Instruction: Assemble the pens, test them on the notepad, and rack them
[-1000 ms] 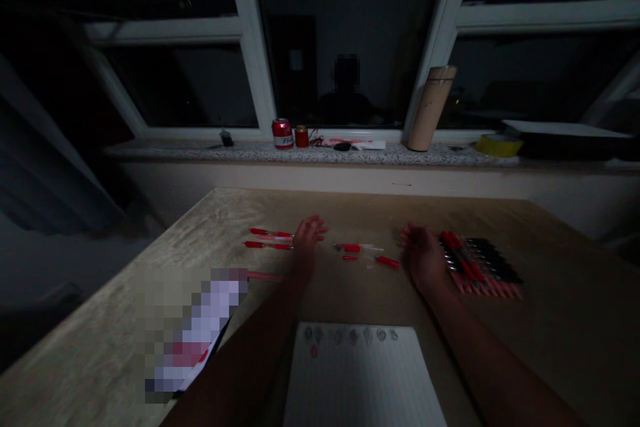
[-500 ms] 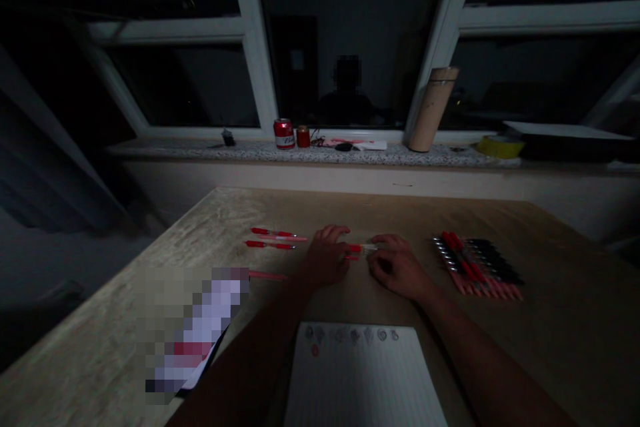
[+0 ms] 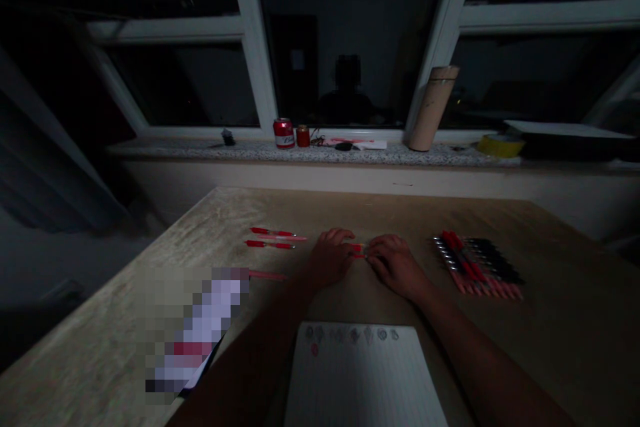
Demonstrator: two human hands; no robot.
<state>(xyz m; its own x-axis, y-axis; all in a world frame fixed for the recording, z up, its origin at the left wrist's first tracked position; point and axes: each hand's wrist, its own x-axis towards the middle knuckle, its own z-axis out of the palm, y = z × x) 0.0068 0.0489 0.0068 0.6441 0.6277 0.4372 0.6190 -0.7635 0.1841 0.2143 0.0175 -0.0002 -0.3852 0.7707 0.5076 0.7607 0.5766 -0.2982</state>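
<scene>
drawn closer together, my left hand (image 3: 334,257) and right hand (image 3: 396,264) likely gather red parts (image 3: 357,249), grip hidden from me, fine pinching probably needed.

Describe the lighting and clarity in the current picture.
Head view: dim overall; window nearly black, faintly reflecting a silhouette; left hand and right hand shaded, small red parts between them hard to make out; a pixelated patch at the lower left hides detail.

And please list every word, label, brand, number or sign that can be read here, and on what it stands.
No text reads clearly.
Red can: lettering on a pale band, too blurred.
Notepad: small drawn shapes near the top, no readable words.
Pixelated item at left: unreadable.
Small red pieces, red pens: any print too small.
</scene>
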